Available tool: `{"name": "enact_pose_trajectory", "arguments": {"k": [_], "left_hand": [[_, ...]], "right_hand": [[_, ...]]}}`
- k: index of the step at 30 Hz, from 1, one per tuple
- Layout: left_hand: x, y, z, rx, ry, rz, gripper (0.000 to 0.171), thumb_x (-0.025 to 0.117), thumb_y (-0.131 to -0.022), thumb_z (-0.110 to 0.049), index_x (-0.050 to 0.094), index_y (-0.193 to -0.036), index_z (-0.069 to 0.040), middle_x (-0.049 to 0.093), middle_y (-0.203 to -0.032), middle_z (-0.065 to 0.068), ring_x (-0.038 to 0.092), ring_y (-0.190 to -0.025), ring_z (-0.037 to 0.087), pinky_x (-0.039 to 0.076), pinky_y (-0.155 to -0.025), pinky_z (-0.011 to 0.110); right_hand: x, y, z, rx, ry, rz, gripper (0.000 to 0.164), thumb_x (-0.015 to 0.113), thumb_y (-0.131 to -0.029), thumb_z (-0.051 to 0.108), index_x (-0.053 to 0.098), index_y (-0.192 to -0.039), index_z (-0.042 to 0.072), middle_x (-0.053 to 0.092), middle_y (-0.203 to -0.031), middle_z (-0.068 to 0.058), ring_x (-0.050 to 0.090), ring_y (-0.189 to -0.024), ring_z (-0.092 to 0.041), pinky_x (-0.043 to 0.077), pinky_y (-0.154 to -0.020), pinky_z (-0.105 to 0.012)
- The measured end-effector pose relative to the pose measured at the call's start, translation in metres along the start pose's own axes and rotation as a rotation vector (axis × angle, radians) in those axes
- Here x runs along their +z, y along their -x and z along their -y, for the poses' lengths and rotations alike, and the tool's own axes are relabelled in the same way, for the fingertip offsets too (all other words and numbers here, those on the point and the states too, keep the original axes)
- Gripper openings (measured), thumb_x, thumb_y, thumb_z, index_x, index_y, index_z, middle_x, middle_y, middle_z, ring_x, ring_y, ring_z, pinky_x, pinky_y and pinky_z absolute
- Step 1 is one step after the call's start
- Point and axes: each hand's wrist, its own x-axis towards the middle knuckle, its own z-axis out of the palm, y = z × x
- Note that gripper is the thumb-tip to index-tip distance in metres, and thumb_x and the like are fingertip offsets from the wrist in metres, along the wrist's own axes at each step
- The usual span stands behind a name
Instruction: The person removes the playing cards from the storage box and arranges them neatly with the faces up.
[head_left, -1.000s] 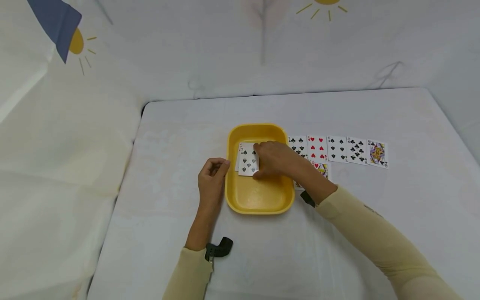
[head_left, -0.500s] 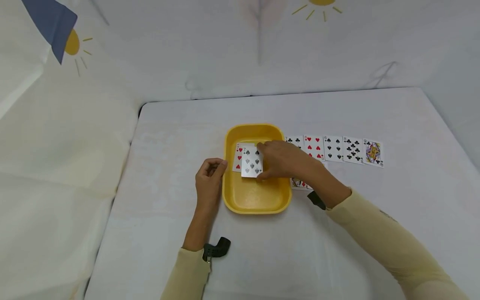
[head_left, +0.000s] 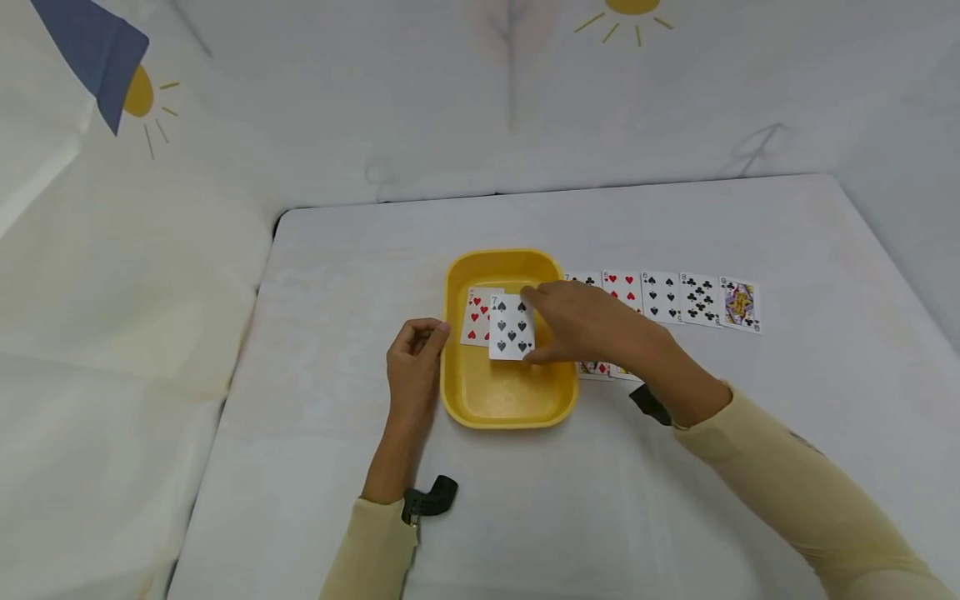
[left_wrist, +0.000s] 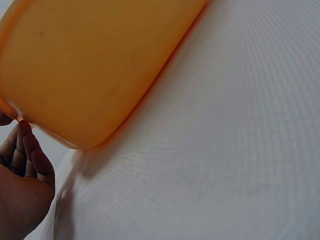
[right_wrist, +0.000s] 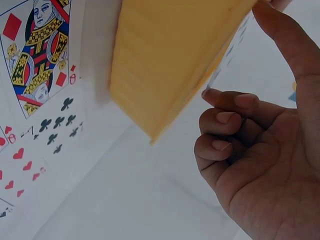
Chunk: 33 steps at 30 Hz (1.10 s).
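Observation:
A yellow plastic tray point(head_left: 504, 402) stands on the white table. My left hand point(head_left: 411, 367) pinches its left rim between thumb and fingertips; the left wrist view shows this hand point(left_wrist: 25, 185) at the tray's edge. Over the tray, my right hand point(head_left: 592, 325) holds a seven of spades point(head_left: 512, 327) by its top and bottom edges, between thumb and index finger. Under that card, shifted left, a seven of hearts point(head_left: 474, 318) lies partly covered. From the right wrist view, the remaining fingers of this hand point(right_wrist: 265, 155) are curled in, with the card mostly behind the tray wall.
Right of the tray runs a face-up row: seven of clubs point(head_left: 582, 279), six of hearts point(head_left: 622, 287), six of spades point(head_left: 661, 297), eight of clubs point(head_left: 700, 300), queen of clubs point(head_left: 740, 305). Nearer me, a queen of diamonds point(right_wrist: 42, 55) and another card are partly hidden by my right forearm.
My right hand has drawn the seven of spades rightward and slightly toward me, uncovering more of the seven of hearts. My left hand stays at the tray's rim.

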Motion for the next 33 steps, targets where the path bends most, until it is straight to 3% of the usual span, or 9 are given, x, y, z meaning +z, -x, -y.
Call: {"name": "enact_pose_trajectory", "arguments": {"k": [8, 16, 33], "left_hand": [[-0.001, 0.000, -0.001, -0.006, -0.005, 0.008, 0.021, 0.066, -0.097, -0.018, 0.064, -0.108, 0.000, 0.060, -0.103, 0.008, 0.056, -0.091, 0.016, 0.049, -0.084, 0.027], [-0.005, -0.001, -0.002, -0.005, 0.009, 0.005, 0.021, 0.067, -0.097, -0.018, 0.064, -0.108, 0.000, 0.060, -0.101, 0.007, 0.055, -0.090, 0.016, 0.050, -0.081, 0.023], [-0.009, -0.004, 0.001, 0.002, 0.007, -0.003, 0.021, 0.067, -0.096, -0.017, 0.064, -0.107, 0.001, 0.060, -0.100, 0.007, 0.055, -0.089, 0.016, 0.049, -0.080, 0.022]], "right_hand": [[-0.002, 0.015, -0.007, 0.009, -0.014, -0.023, 0.095, 0.083, -0.078, 0.049, 0.042, -0.148, -0.001, 0.054, -0.142, -0.018, 0.047, -0.132, -0.036, 0.035, -0.111, -0.051], [-0.004, 0.024, -0.010, 0.025, -0.034, -0.059, 0.097, 0.084, -0.076, 0.053, 0.044, -0.148, 0.001, 0.057, -0.137, -0.015, 0.052, -0.126, -0.031, 0.042, -0.106, -0.048], [-0.006, 0.053, -0.030, 0.095, -0.056, -0.091, 0.093, 0.085, -0.076, 0.049, 0.047, -0.146, 0.002, 0.056, -0.140, -0.016, 0.050, -0.129, -0.034, 0.039, -0.107, -0.053]]}}
